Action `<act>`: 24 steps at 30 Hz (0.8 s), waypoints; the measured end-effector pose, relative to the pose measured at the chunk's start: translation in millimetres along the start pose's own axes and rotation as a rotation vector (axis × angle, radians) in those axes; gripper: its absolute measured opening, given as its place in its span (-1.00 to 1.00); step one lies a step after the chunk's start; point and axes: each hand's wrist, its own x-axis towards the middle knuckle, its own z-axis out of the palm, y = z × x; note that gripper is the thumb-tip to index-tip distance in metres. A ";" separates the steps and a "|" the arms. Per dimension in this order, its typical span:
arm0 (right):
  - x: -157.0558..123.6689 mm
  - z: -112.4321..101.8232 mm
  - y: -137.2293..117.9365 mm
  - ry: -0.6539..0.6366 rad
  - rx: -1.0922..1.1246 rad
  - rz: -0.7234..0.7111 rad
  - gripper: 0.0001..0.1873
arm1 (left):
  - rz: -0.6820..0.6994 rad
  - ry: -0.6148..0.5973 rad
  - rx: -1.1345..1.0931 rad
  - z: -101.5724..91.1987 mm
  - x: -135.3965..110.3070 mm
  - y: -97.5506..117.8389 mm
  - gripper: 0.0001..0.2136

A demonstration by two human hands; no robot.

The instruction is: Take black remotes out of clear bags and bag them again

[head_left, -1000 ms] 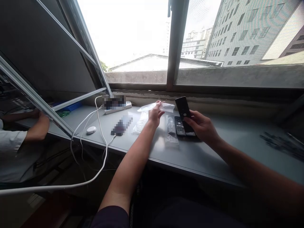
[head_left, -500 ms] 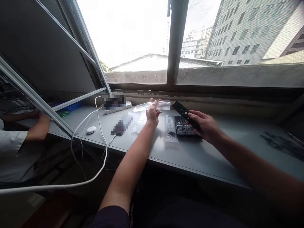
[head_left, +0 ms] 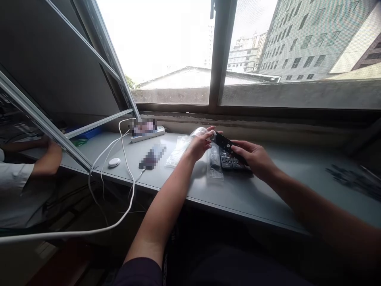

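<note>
My right hand (head_left: 253, 157) grips a black remote control (head_left: 224, 141), held level with its far end pointing left. My left hand (head_left: 200, 143) pinches the mouth of a clear plastic bag (head_left: 199, 132) right at that end of the remote. Under my right hand two more black remotes (head_left: 228, 161) lie on the grey ledge (head_left: 268, 190). A remote sealed in a clear bag (head_left: 214, 167) lies just left of them, and more clear bags (head_left: 177, 151) lie beside my left wrist.
A phone (head_left: 151, 157) on a white cable, a white puck (head_left: 114, 162) and a power strip (head_left: 147, 133) lie to the left. Another person's arm (head_left: 44, 161) rests at the far left behind a tilted window frame (head_left: 44, 119). Dark items (head_left: 351, 178) lie at the right.
My right hand lowered the remote from upright to level and swung it left. My left hand lifted the clear bag off the ledge and brought its mouth to the remote's end.
</note>
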 end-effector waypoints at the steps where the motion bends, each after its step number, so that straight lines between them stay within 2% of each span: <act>1: -0.1 -0.3 -0.4 -0.002 -0.001 0.008 -0.49 | 0.008 0.002 -0.012 -0.2 0.3 0.0 -0.54; 8: -2.6 -1.6 -4.4 -0.028 -0.062 0.005 -0.49 | 0.056 0.059 -0.118 -0.9 2.1 3.0 -0.51; 18: -5.4 -1.5 -7.5 0.046 -0.122 -0.042 -0.49 | 0.000 -0.009 0.022 -2.6 -1.5 0.7 -0.62; 24: -2.4 -4.1 -2.2 0.024 -0.210 -0.115 -0.51 | -0.009 0.197 0.010 -2.2 3.4 2.2 -0.66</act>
